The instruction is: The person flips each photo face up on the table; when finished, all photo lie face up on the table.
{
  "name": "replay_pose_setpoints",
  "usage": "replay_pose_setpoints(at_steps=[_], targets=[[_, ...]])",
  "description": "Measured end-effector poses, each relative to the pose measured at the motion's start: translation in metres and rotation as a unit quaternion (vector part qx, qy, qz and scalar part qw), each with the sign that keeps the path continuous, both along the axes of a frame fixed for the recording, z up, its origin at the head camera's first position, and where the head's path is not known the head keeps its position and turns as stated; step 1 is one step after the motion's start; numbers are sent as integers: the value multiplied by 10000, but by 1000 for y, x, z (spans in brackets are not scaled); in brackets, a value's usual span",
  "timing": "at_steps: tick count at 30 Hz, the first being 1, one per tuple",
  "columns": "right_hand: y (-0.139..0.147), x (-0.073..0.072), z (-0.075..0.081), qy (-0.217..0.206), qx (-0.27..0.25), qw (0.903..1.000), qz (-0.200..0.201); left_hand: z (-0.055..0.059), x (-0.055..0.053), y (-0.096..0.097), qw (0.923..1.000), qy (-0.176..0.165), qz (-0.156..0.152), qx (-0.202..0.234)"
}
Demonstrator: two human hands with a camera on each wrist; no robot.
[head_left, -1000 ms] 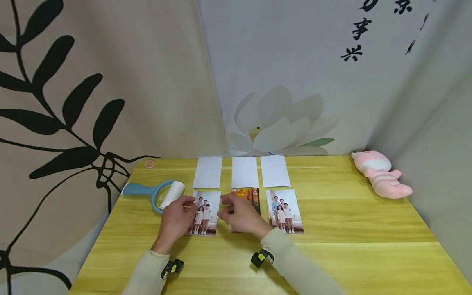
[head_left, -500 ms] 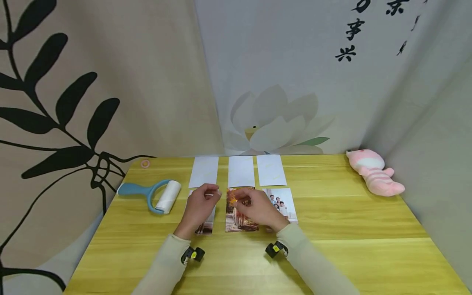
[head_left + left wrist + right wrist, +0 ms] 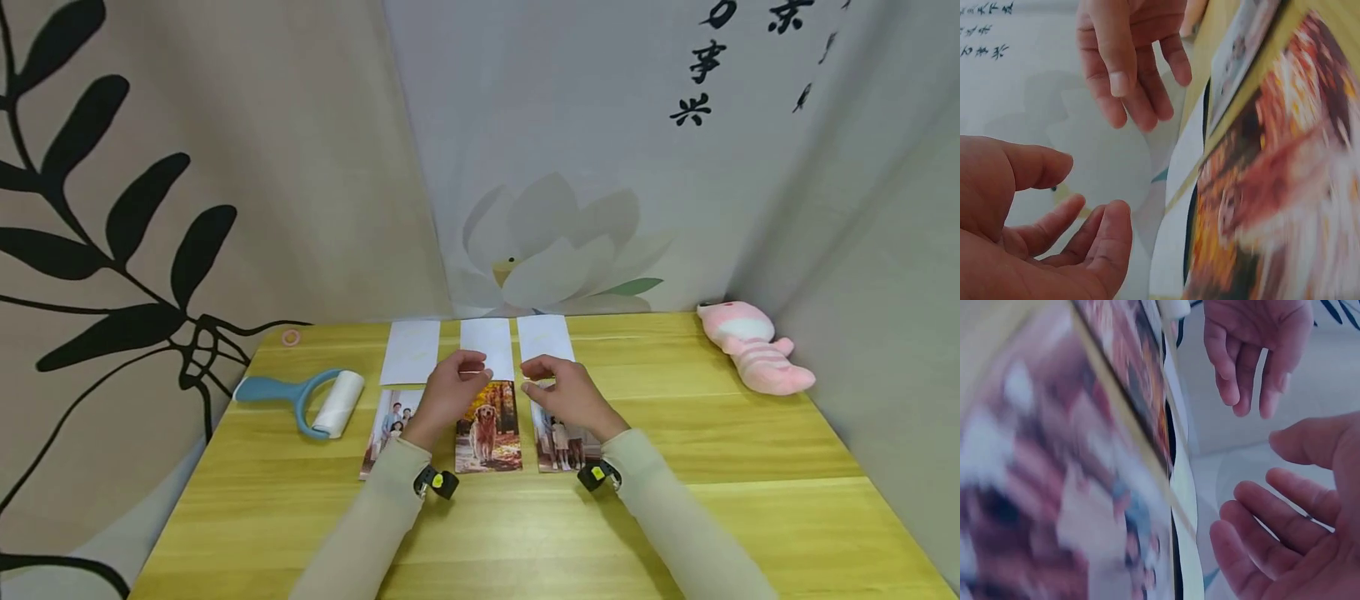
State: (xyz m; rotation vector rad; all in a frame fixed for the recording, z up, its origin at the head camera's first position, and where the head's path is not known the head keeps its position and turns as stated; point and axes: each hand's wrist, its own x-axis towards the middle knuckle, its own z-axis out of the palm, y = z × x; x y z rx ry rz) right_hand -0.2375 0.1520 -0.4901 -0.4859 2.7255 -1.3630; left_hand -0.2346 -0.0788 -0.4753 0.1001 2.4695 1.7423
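My left hand [image 3: 450, 396] hovers over the left edge of the photo of a dog among autumn leaves [image 3: 487, 437], fingers loosely bent and holding nothing. To its left lies a family photo [image 3: 386, 421], partly covered by that hand and its sleeve. Above the right family photo [image 3: 558, 450] is my right hand [image 3: 573, 396], also holding nothing, hiding the photo's upper part. Behind the photos three white cards [image 3: 410, 354] form a row. Both wrist views show the thumbs apart from the fingers; the left wrist view has the dog photo [image 3: 1254, 200] below the hands.
A lint roller with a blue handle [image 3: 273, 389] lies left of the photos. Behind it is a small pink ring [image 3: 290, 337]. A pink plush toy [image 3: 757, 350] rests at the back right of the wooden table [image 3: 675, 417], close to the curtain [image 3: 862, 250].
Both hands have moved rightward across the row of photos, the left from the left family photo to the dog photo, the right from the dog photo to the right family photo. The view shifts slightly.
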Motion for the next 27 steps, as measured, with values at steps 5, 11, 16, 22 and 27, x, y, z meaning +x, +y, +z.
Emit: replay_pose_setpoints(at_steps=[5,11,16,22,27], targets=[[17,-12,-4,45,17,9999,-148,-10,-13,22,9996,-50,-218,149],[33,-27,-7,267,575,9976,-267,-19,-29,39,9987,-148,-404,271],[41,-39,-12,172,982,9944,-353,-25,-40,49,9975,-329,-606,157],[44,-51,-14,49,1283,9913,-276,-31,-48,58,9953,-498,-753,347],[45,-55,-16,-126,1461,9889,-252,-32,-52,63,9941,-590,-730,540]])
